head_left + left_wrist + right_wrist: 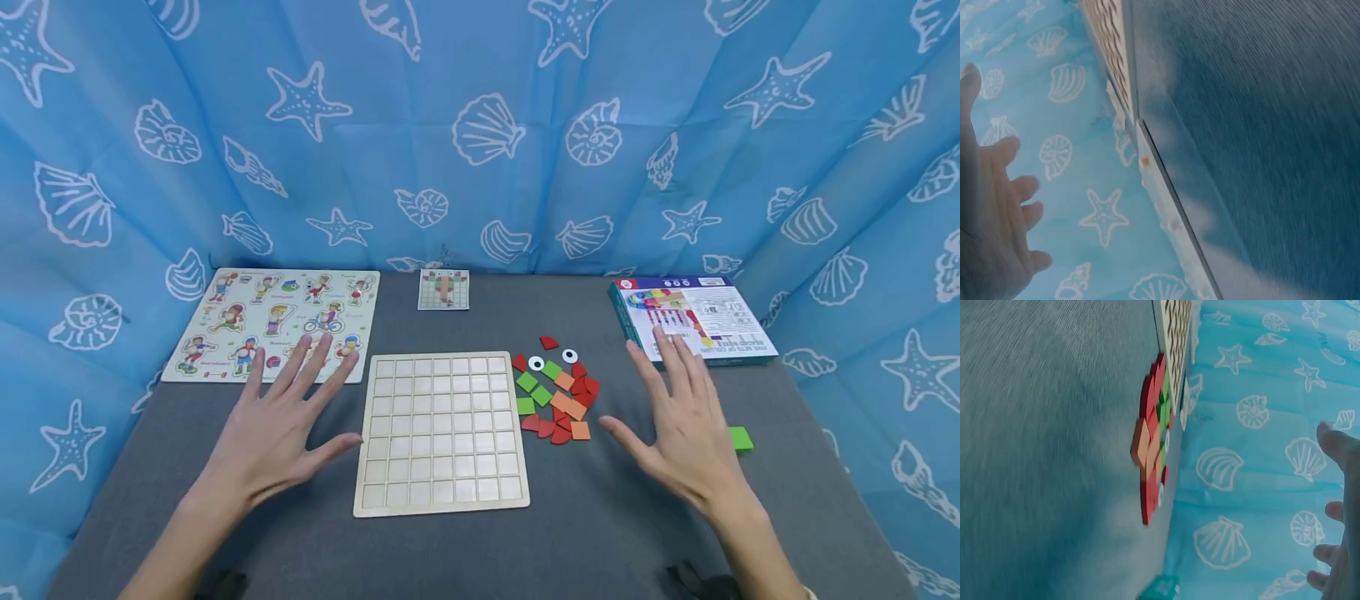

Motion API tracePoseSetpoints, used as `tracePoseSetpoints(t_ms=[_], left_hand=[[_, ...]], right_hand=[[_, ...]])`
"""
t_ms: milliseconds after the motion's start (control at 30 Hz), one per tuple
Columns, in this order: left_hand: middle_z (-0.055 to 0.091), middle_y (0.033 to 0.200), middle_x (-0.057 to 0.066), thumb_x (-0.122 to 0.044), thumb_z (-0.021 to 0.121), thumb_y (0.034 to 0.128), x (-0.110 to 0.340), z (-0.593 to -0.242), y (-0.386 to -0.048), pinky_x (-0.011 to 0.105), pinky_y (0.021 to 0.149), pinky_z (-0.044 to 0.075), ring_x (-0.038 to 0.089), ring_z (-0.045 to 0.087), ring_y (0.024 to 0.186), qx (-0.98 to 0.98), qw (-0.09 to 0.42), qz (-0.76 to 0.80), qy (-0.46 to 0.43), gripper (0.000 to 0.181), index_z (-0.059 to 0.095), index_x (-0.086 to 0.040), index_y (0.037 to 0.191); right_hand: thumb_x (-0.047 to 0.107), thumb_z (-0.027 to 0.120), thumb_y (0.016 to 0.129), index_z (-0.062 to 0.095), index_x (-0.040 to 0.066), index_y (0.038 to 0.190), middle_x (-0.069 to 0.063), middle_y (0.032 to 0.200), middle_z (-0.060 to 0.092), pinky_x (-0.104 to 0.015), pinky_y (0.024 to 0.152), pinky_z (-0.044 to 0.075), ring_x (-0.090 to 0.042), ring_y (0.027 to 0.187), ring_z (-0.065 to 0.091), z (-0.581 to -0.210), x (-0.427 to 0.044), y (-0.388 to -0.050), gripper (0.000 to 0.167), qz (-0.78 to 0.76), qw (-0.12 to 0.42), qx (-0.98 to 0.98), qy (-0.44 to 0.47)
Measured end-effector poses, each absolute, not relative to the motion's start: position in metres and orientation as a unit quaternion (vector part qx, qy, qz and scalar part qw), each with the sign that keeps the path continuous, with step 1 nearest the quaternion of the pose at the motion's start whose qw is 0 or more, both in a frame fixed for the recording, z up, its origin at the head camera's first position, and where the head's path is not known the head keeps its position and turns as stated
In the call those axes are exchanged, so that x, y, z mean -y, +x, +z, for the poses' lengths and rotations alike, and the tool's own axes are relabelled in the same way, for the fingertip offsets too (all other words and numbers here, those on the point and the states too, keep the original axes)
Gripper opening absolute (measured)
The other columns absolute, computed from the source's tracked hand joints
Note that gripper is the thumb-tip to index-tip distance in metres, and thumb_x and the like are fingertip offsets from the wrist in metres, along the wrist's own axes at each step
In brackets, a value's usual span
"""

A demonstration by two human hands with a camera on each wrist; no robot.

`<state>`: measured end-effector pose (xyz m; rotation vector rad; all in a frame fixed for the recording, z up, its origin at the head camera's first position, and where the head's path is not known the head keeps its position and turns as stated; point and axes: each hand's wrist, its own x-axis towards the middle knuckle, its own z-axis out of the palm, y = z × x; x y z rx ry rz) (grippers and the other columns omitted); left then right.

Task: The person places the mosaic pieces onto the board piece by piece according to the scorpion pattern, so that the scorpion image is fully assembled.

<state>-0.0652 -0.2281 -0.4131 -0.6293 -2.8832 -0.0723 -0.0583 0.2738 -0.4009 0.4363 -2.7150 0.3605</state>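
My left hand hovers with spread fingers to the left of a pale wooden grid board, its fingertips in front of the sports picture board. On the other side, my right hand is held up with fingers extended, holding nothing. Between the grid board and this hand lies a loose cluster of red quarter-round pieces, orange squares, green squares and two white eye discs. In the wrist views, both the left hand and right hand have nothing between their fingers.
A picture board of sports figures lies at back left. A small pattern card is behind the grid board. A flat printed box sits at back right. One green piece lies beyond the right hand. Blue curtains surround the table.
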Motion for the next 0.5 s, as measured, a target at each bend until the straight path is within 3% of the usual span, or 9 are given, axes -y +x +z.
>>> tracePoseSetpoints(t_ms=[67,133,267,500], left_hand=[[0.016,0.185,0.007,-0.080,0.059,0.0951,0.224,-0.414,-0.065,0.081,0.129,0.013,0.037,0.019,0.172,0.975,0.072,-0.035,-0.208,0.101,0.019,-0.034,0.176],[0.019,0.185,0.008,-0.076,0.061,0.0967,0.220,-0.415,-0.065,0.079,0.130,0.016,0.038,0.021,0.171,0.977,0.047,-0.048,-0.204,0.099,0.021,-0.033,0.175],[0.025,0.183,0.012,-0.069,0.064,0.1000,0.213,-0.420,-0.064,0.075,0.131,0.021,0.041,0.029,0.168,0.977,-0.003,-0.082,-0.195,0.094,0.025,-0.029,0.175],[0.042,0.174,0.016,-0.057,0.067,0.1040,0.206,-0.425,-0.062,0.074,0.127,0.032,0.040,0.048,0.158,0.969,-0.077,-0.145,-0.187,0.083,0.038,-0.018,0.171]], right_hand=[[0.061,0.077,0.091,0.032,0.022,0.172,-0.020,0.179,0.028,-0.079,0.126,0.029,-0.050,0.161,0.029,-0.404,-0.268,-0.062,0.100,0.150,0.164,0.963,0.153],[0.044,0.087,0.086,0.034,0.019,0.171,-0.021,0.177,0.032,-0.081,0.118,0.037,-0.049,0.157,0.036,-0.409,-0.263,-0.066,0.103,0.175,0.147,0.962,0.151],[0.030,0.085,0.093,0.040,0.014,0.167,-0.021,0.168,0.044,-0.078,0.112,0.046,-0.045,0.149,0.046,-0.418,-0.256,-0.075,0.088,0.234,0.105,0.955,0.151],[0.009,0.074,0.103,0.056,0.002,0.152,-0.022,0.142,0.066,-0.060,0.097,0.062,-0.038,0.122,0.069,-0.435,-0.265,-0.096,0.053,0.312,0.038,0.937,0.154]])
